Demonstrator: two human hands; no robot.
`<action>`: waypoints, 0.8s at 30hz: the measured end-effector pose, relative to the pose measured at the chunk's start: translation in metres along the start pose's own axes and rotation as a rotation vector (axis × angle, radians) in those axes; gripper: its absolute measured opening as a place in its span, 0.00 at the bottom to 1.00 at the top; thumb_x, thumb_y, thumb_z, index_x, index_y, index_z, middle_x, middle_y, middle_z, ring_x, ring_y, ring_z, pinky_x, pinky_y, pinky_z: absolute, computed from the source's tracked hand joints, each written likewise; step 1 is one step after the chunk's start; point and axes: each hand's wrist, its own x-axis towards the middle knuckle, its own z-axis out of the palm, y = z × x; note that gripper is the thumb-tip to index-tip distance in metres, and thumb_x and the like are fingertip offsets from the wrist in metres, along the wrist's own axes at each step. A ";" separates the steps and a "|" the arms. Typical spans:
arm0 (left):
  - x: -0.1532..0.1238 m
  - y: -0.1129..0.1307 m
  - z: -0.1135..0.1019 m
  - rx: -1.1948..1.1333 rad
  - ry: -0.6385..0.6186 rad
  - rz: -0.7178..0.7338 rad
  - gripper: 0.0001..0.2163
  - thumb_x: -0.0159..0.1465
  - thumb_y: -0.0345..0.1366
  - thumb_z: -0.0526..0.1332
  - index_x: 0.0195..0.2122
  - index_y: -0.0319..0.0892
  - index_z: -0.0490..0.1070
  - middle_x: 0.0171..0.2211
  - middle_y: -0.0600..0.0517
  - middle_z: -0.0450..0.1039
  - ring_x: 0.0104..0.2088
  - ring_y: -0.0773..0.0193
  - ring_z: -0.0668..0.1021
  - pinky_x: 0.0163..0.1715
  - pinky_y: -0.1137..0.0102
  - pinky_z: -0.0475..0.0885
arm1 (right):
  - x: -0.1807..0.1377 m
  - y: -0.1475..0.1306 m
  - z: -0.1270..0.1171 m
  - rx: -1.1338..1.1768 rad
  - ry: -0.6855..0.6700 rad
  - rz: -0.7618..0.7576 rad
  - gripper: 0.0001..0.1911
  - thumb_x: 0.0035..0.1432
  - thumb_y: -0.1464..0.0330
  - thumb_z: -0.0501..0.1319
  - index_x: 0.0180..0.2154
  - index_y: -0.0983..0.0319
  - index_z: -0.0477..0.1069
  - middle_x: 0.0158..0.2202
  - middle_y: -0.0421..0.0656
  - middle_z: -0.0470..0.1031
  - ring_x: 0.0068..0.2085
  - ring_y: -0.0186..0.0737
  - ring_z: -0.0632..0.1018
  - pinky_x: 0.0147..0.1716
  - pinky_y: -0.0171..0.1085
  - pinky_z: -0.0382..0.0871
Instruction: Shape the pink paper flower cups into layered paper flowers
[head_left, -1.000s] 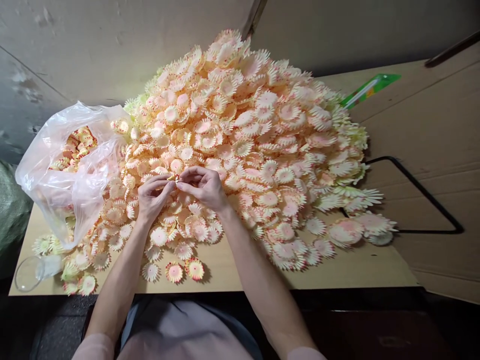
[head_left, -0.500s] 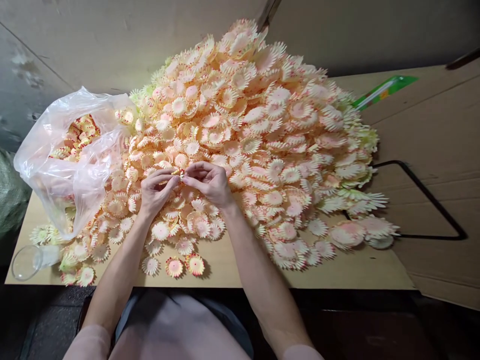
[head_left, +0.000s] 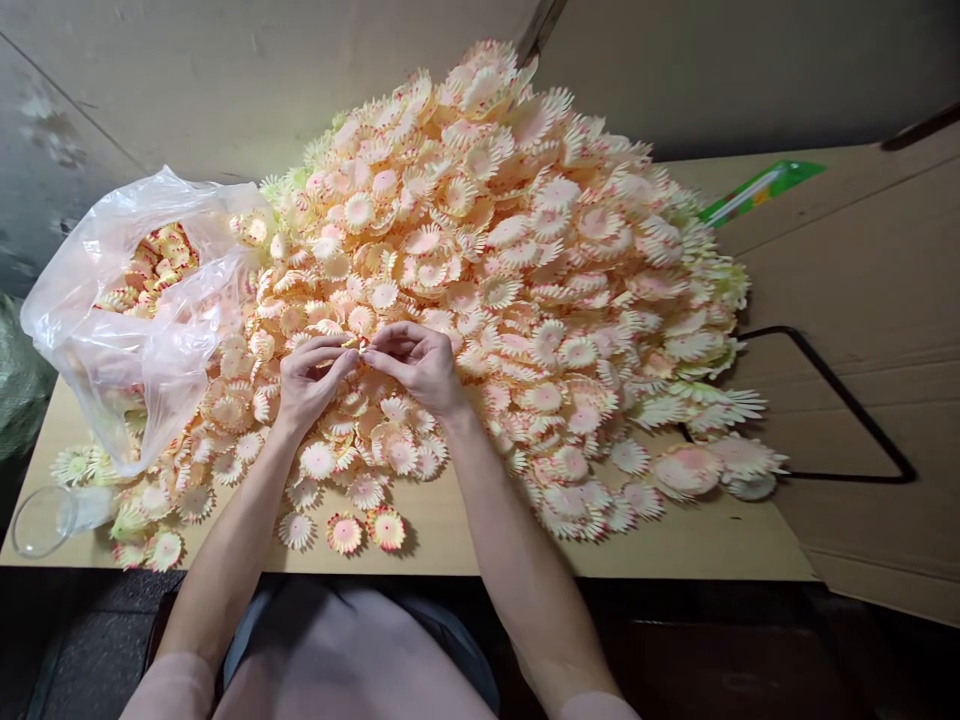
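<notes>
My left hand (head_left: 311,378) and my right hand (head_left: 420,368) meet fingertip to fingertip over the front of a big heap of artificial flower petal pieces (head_left: 517,260). Between the pinched fingers is a small artificial flower piece (head_left: 363,345), yellow with red edges; most of it is hidden by the fingers. The heap's pieces are round, fringed, cream and pale pink. Below my hands, near the table's front edge, lie two red-tipped flower pieces (head_left: 386,528) side by side, with a paler piece (head_left: 297,530) to their left.
A translucent plastic bag (head_left: 150,370) holding more red-edged pieces stands at left. A clear plastic cup (head_left: 45,522) lies on its side at the table's (head_left: 442,535) front left corner. At right are a black metal bar (head_left: 847,390), cardboard (head_left: 870,290) and a green packet (head_left: 765,192).
The view has shifted slightly, so things at the sides appear a little further left. Both hands keep nearly the same pinch on the small flower piece.
</notes>
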 end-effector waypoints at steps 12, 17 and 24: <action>0.001 -0.002 0.000 0.021 0.005 0.008 0.04 0.59 0.38 0.68 0.32 0.45 0.82 0.37 0.47 0.82 0.37 0.63 0.82 0.41 0.66 0.78 | 0.000 -0.005 0.002 0.008 -0.014 0.022 0.14 0.44 0.65 0.75 0.34 0.61 0.76 0.32 0.40 0.82 0.34 0.35 0.82 0.37 0.34 0.78; 0.001 -0.003 0.000 0.011 -0.001 0.008 0.05 0.59 0.39 0.68 0.32 0.45 0.82 0.38 0.48 0.82 0.37 0.63 0.82 0.41 0.65 0.78 | 0.000 -0.005 0.002 -0.021 -0.002 0.018 0.14 0.44 0.64 0.74 0.32 0.61 0.75 0.31 0.40 0.81 0.33 0.35 0.81 0.36 0.34 0.78; 0.002 -0.001 0.001 0.031 0.007 0.006 0.06 0.59 0.40 0.68 0.31 0.45 0.82 0.37 0.47 0.82 0.37 0.62 0.82 0.41 0.65 0.77 | -0.001 -0.004 0.001 -0.019 -0.009 0.014 0.14 0.45 0.63 0.74 0.33 0.61 0.75 0.31 0.40 0.81 0.32 0.34 0.81 0.34 0.33 0.77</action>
